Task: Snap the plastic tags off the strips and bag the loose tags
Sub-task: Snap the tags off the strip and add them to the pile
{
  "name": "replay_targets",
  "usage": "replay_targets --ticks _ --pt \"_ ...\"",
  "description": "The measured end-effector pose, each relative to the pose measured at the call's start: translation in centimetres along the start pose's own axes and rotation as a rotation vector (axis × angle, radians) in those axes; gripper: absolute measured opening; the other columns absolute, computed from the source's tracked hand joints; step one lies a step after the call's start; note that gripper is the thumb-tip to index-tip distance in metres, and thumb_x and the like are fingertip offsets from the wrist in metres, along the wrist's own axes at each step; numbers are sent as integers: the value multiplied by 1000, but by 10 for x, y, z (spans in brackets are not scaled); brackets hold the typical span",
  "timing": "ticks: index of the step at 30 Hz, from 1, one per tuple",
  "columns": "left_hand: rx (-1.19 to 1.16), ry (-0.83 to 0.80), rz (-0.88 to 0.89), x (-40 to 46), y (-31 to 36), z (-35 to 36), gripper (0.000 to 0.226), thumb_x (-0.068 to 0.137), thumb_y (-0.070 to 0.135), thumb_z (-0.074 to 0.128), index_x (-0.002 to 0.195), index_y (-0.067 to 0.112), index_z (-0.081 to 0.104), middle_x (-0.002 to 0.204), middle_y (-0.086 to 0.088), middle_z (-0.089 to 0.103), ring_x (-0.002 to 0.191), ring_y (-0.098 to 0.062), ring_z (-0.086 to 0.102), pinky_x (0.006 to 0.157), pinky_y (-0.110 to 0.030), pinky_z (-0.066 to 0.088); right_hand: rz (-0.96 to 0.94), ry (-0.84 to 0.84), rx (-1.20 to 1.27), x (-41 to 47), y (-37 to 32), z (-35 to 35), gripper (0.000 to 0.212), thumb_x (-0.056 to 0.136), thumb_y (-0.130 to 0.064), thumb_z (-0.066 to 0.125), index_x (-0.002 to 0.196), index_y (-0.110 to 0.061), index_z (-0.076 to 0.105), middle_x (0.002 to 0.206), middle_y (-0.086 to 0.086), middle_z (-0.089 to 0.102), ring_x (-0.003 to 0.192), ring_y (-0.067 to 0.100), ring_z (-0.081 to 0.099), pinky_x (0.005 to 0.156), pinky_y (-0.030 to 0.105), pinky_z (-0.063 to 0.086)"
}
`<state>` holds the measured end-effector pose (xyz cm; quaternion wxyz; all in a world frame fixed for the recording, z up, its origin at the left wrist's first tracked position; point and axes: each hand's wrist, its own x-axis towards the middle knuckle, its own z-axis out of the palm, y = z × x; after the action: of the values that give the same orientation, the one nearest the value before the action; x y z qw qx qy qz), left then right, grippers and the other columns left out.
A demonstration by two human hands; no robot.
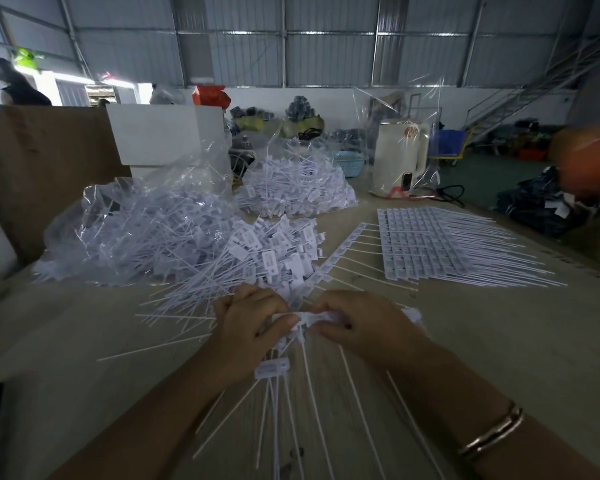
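Observation:
My left hand (248,327) and my right hand (357,323) meet near the table's front, both gripping one strip of white plastic tags (309,320) between thumbs and fingers. Long thin tails fan out below the hands toward me, and one loose tag (271,368) hangs under my left palm. A heap of loose tags (257,258) lies just beyond the hands. A stack of whole tag strips (437,244) lies flat at the right. Clear bags holding loose tags sit at the left (125,230) and farther back (298,185).
A single strip (340,254) lies diagonally between the heap and the stack. A white kettle (400,157) under clear film stands at the back right. A brown board (42,161) and a white box (163,133) rise at the back left. The table edge (548,237) runs along the right.

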<state>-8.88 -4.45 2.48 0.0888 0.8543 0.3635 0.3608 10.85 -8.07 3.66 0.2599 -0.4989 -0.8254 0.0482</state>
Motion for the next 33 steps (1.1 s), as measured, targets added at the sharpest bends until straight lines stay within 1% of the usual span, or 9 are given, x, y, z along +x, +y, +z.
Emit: replay_targets --ticks 4,8,12,14,20,23,25,28,33 --pt "96 134 164 -4 -5 -14 33 85 39 45 70 19 65 77 15 61 87 -4 46 74 -47 37 137 9 89 -1 15 -16 19 95 -34 48 86 -31 63 73 -14 59 65 -2 54 62 21 37" --pt "263 135 69 -7 -18 -21 42 87 40 34 80 21 70 90 16 62 96 -7 47 83 -49 31 174 93 118 -9 21 -23 4 89 -40 55 89 -39 59 74 -19 59 65 -5 55 60 14 38" --pt "399 124 -13 -3 -8 -13 46 92 38 24 101 31 69 108 13 59 106 -10 48 86 -40 28 45 66 63 1 -6 2 35 81 -46 64 112 -30 57 87 -17 58 71 -1 53 61 15 37" --pt "408 105 -21 0 -4 -14 50 94 39 20 108 31 67 110 11 59 106 -14 53 85 -47 36 13 78 36 6 -13 8 41 81 -48 64 115 -30 50 91 -10 62 74 6 56 61 20 37" --pt "287 58 -9 1 8 -9 54 87 49 24 87 25 72 95 17 59 99 -11 48 85 -39 28 -7 120 75 5 -14 7 44 82 -40 66 117 -25 44 83 -14 55 63 0 52 54 9 36" --pt "31 -56 -18 3 11 -1 41 85 46 41 70 17 66 74 12 55 88 -11 45 83 -34 32 -63 121 98 5 -18 9 40 84 -38 64 115 -21 47 90 -6 64 75 13 62 64 29 47" --pt "-52 -56 -89 4 8 -1 29 83 39 43 63 22 57 67 11 53 84 -9 45 83 -34 33 -54 99 145 4 -14 5 35 83 -39 64 112 -23 51 97 -6 65 85 11 61 73 32 48" --pt "0 -20 -151 2 0 -4 29 80 50 36 60 31 47 63 14 51 85 -5 44 89 -43 33 -27 50 97 1 -3 0 29 83 -38 63 106 -22 56 100 -7 64 87 9 58 74 31 47" --pt "-22 -30 -84 2 -2 -4 36 74 60 32 68 32 54 70 16 55 86 -2 44 87 -48 34 14 81 47 1 2 1 20 85 -41 62 98 -25 62 82 -16 57 68 1 47 61 24 37"
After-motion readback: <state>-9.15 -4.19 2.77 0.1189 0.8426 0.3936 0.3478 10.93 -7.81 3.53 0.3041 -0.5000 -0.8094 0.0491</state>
